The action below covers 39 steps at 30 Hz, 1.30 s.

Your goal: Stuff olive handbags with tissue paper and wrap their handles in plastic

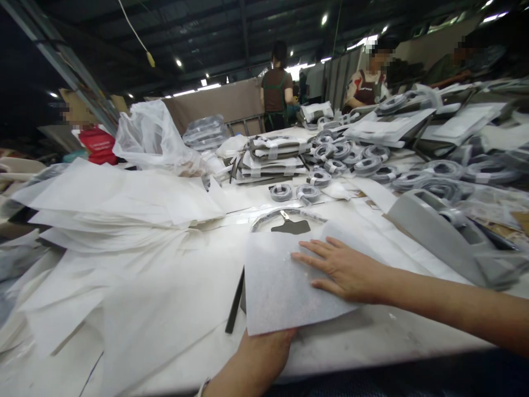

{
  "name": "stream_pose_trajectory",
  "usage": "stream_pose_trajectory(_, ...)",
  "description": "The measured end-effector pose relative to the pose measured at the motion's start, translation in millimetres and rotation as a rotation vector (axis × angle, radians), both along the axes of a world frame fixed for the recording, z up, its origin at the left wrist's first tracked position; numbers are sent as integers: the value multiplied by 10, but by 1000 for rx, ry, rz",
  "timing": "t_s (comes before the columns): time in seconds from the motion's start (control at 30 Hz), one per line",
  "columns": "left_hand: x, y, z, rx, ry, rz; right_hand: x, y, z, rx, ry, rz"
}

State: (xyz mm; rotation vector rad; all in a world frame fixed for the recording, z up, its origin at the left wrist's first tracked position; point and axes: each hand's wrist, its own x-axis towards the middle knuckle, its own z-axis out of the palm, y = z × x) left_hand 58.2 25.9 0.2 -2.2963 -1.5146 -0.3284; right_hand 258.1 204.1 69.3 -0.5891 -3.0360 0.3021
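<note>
My right hand (341, 270) lies flat with fingers spread on a white sheet of thin paper or foam (281, 281). Under the sheet's near edge is my left hand (266, 353); its fingers are hidden, so its grip does not show. The sheet covers most of what looks like a dark handbag. Beyond the sheet's far edge show a curved, plastic-wrapped handle (258, 221) and a dark flap-like tab (291, 226) with a small metal fitting. A dark strip (235, 303) sticks out on the left.
Layered white sheets (124, 204) spread over the left of the table. Behind are a clear plastic bag (144, 135), stacked wrapped pieces (273, 157) and several coiled straps (308, 193). A grey moulded piece (438, 231) lies right. Co-workers, one in a brown top (278, 91), are farther back.
</note>
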Motion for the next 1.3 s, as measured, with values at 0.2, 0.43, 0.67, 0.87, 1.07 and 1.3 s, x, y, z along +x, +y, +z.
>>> stream_pose_trajectory(0.2, 14, 26, -6, -106, -142, 2, 22, 95, -78, -35, -53, 5)
stream_pose_trajectory(0.43, 41, 36, 55, -16, -61, -20, 40, 94, -222, 23, 37, 50)
stream_pose_trajectory(0.67, 102, -84, 477, -282, -163, -55, 37, 63, -295, 60, 73, 41)
stream_pose_trajectory(0.87, 141, 75, 1348, -443, -555, -205, 71, 52, -356, 68, 112, 23)
stream_pose_trajectory(1.07, -99, 981, 1174, -554, -448, 239, 90, 32, -375, 74, 137, 25)
stream_pose_trajectory(1.3, -231, 1197, 895, -567, -556, 224, 112, 27, -421, 65, 207, 9)
